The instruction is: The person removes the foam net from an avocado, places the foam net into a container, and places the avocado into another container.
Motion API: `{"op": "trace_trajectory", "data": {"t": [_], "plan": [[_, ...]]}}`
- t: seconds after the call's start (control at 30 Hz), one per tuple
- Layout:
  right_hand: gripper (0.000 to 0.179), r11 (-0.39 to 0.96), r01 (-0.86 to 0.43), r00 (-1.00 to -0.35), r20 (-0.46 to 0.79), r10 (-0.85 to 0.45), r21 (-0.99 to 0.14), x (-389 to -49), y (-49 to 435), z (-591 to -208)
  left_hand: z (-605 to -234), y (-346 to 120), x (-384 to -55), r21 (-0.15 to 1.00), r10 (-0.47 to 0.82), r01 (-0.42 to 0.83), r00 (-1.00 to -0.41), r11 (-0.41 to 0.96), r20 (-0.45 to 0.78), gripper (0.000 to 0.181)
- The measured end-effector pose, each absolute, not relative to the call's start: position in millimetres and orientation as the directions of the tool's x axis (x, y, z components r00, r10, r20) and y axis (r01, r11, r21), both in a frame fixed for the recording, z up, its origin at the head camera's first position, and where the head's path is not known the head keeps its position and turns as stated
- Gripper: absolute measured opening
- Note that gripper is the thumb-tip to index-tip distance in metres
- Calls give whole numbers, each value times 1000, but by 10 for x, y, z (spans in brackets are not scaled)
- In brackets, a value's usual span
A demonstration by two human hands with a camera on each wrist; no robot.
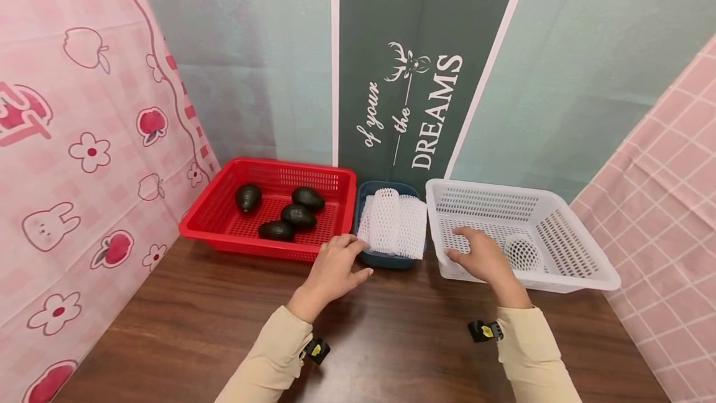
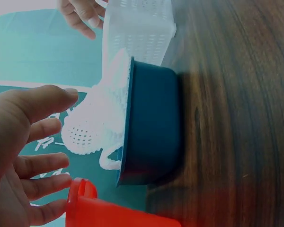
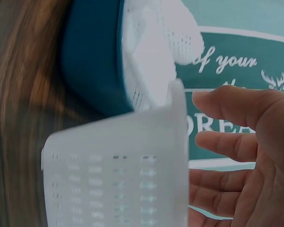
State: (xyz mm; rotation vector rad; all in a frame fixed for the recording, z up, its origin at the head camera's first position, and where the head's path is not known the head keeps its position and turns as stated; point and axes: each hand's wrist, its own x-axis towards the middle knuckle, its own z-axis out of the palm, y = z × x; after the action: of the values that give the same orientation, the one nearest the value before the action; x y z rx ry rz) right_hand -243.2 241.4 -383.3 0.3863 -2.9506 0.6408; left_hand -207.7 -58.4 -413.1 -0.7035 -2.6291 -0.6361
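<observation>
My left hand [image 1: 335, 269] hovers at the front right corner of the red basket [image 1: 224, 243], its fingers spread and holding nothing. Dark avocados [image 1: 248, 198] lie in that basket, several in all. Close to the left fingertips is a small blue bin [image 2: 154, 123] heaped with white foam net sleeves [image 1: 386, 222]. Over the front left part of the white basket [image 1: 587, 282] is my right hand [image 1: 483, 257], thumb and fingers apart with nothing between them. A rounded thing in white netting [image 1: 523, 254] sits in the white basket, partly behind the right hand; its contents cannot be made out.
The three containers stand side by side on a brown wooden table [image 1: 403, 341], against a green printed cloth [image 1: 386, 11]. Pink patterned cloths hang at the left [image 1: 89, 104] and right [image 1: 671, 204].
</observation>
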Motion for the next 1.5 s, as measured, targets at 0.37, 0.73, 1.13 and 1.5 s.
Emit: {"op": "trace_trajectory", "data": {"t": [0.37, 0.73, 1.13, 1.5], "plan": [[50, 896, -196, -980, 104, -168, -397, -2493, 2688, -3908, -4145, -524, -2065, 253, 446, 583, -781, 772, 437, 41], [52, 916, -144, -989, 68, -128, -374, -2539, 2919, -3949, -4174, -447, -2046, 153, 495, 590, -770, 793, 403, 42], [54, 929, -85, -996, 55, -70, -361, -2564, 3154, -3976, -4264, -403, -2047, 157, 500, 597, -765, 786, 405, 42], [58, 949, -53, -998, 55, -38, -310, -2577, 3418, -4046, -4393, -246, -2020, 183, 522, 606, -774, 774, 359, 43]]}}
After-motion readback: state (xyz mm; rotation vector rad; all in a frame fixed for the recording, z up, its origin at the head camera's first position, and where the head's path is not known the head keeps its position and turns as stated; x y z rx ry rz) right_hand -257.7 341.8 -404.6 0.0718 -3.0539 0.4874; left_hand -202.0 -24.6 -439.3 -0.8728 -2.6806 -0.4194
